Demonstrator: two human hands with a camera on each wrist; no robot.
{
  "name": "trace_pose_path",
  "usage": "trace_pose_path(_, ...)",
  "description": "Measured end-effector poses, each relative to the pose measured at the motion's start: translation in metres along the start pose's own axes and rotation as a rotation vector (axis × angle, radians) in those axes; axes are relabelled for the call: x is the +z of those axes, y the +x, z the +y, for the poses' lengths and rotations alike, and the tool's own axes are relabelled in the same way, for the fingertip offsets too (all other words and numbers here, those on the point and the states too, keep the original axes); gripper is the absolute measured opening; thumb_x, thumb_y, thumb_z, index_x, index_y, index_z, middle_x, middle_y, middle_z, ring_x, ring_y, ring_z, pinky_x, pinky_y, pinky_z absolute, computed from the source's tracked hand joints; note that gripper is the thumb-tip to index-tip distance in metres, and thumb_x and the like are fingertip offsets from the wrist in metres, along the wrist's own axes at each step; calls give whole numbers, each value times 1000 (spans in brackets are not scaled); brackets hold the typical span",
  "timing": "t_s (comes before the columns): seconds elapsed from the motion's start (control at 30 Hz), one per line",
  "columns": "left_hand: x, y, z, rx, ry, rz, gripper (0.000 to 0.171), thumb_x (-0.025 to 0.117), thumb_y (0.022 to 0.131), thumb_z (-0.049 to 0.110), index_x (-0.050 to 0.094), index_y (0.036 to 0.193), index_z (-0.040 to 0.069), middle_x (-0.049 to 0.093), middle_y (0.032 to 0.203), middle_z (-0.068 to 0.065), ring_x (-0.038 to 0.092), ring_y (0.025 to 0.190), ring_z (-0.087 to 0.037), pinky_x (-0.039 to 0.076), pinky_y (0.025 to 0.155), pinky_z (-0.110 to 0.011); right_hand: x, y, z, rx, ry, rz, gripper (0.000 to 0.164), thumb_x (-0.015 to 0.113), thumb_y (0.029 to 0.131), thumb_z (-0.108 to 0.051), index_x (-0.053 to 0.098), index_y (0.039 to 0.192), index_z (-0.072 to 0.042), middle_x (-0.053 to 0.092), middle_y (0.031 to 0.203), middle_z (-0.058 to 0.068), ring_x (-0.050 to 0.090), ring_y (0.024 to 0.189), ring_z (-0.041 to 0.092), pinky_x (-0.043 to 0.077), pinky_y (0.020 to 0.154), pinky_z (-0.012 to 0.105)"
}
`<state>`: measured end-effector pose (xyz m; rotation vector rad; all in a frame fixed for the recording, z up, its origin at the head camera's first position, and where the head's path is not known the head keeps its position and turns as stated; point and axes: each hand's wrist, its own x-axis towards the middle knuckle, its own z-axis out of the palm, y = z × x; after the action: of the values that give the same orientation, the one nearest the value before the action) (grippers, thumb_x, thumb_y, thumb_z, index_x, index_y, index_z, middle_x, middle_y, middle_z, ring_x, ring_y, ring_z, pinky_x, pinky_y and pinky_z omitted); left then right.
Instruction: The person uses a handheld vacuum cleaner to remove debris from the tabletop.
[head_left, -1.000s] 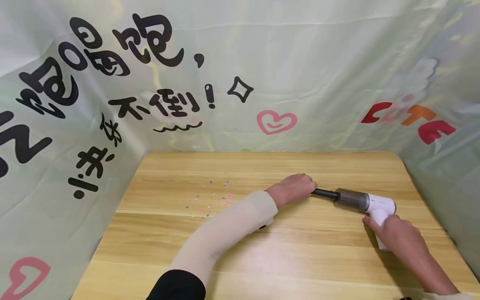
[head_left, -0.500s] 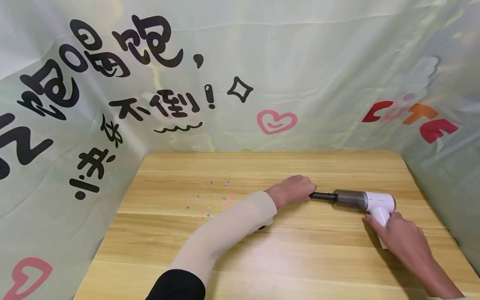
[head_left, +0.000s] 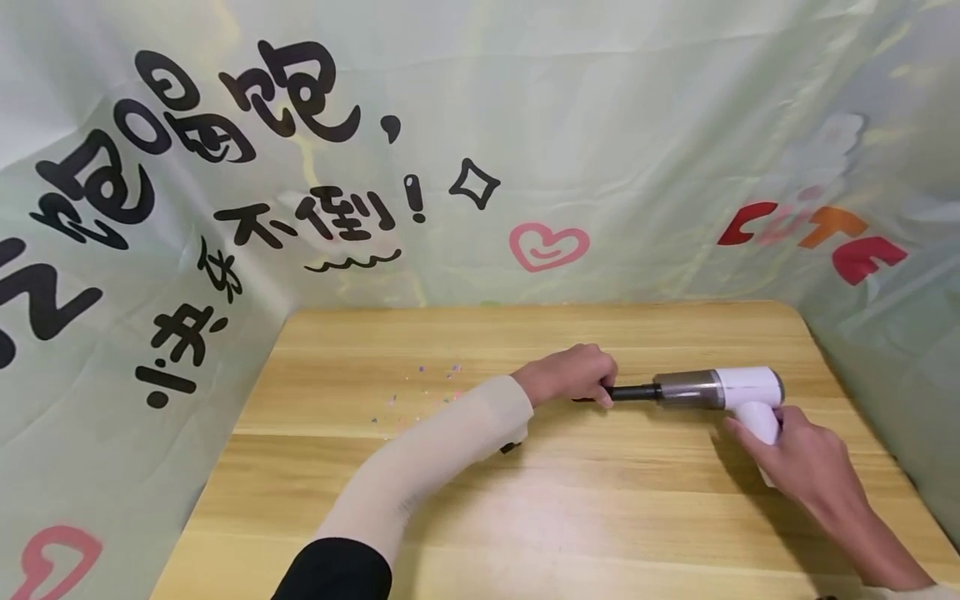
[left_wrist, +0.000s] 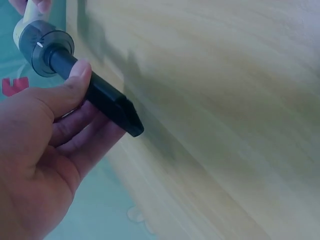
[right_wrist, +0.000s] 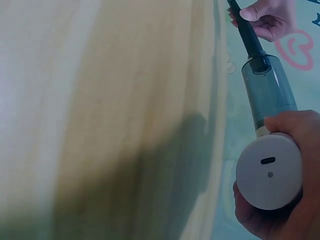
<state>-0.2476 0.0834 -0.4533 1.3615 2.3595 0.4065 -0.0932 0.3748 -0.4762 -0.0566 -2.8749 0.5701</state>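
A small white handheld vacuum cleaner (head_left: 750, 388) with a smoky see-through dust cup (head_left: 686, 390) is held over the right side of the wooden table. My right hand (head_left: 813, 458) grips its handle. Its round white rear end, with a small slot, faces the right wrist view, beside the right hand (right_wrist: 300, 132). A long black nozzle (head_left: 634, 392) sticks out of the cup to the left. My left hand (head_left: 573, 372) pinches this nozzle near its slanted tip. In the left wrist view the thumb lies on top of the nozzle (left_wrist: 107, 97), and its flat tip extends past the fingers.
Tiny pink and blue confetti bits (head_left: 457, 368) lie scattered on the table (head_left: 570, 508), left of the left hand and partly hidden by the sleeve (head_left: 442, 442). A printed pale cloth (head_left: 637, 167) stands around the table's back and sides.
The vacuum cleaner has swung from a slant to nearly level. My left hand has shifted slightly left along with the nozzle, whose tip now shows beyond the fingers. My right hand keeps its grip.
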Motion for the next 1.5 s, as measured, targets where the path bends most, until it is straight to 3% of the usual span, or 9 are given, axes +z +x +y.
trace_pose_path(0.17, -8, -4, -7, -1, -56, 11, 29, 73, 82, 30, 54, 67, 14, 43, 62, 2, 34, 53, -9, 38, 63, -17, -4, 8, -7, -41, -6, 53, 67, 70, 79, -50, 51, 95, 12, 53, 60, 13, 45, 49, 25, 29, 41, 34)
trace_pose_path(0.37, -19, -11, -16, 23, -114, 7, 31, 72, 82, 32, 56, 64, 13, 44, 60, 1, 34, 52, -10, 39, 64, -17, -4, 16, -16, -120, 10, 144, 55, 75, 73, -40, 51, 87, 7, 51, 58, 13, 43, 44, 22, 29, 38, 34)
trace_pose_path(0.6, -28, -25, -26, 43, -164, 19, 36, 72, 83, 31, 58, 64, 4, 37, 55, 0, 29, 49, -13, 40, 64, -18, -4, 24, -32, -128, 0, 141, 53, 75, 73, -39, 51, 85, 7, 51, 58, 13, 43, 45, 23, 30, 37, 34)
trace_pose_path(0.73, -31, -31, -33, 18, -169, 36, 33, 72, 82, 31, 63, 68, 3, 43, 56, 1, 33, 50, -12, 41, 64, -19, -3, 30, -43, -151, -3, 169, 50, 75, 73, -37, 51, 82, 6, 51, 59, 14, 43, 45, 22, 30, 37, 33)
trace_pose_path(1.03, -27, -40, -51, -15, -175, 67, 21, 74, 81, 30, 67, 70, 14, 63, 68, -5, 42, 53, -11, 42, 62, -19, 6, 39, -60, -193, -8, 198, 50, 74, 71, -35, 50, 81, 7, 51, 58, 15, 42, 42, 20, 31, 34, 32)
trace_pose_path(1.5, -17, -52, -68, -28, -166, 94, 17, 76, 79, 30, 67, 70, 19, 65, 68, 3, 47, 55, -9, 44, 61, -19, 17, 46, -74, -247, -65, 161, 49, 70, 73, -35, 44, 79, 6, 46, 56, 13, 39, 39, 19, 28, 31, 28)
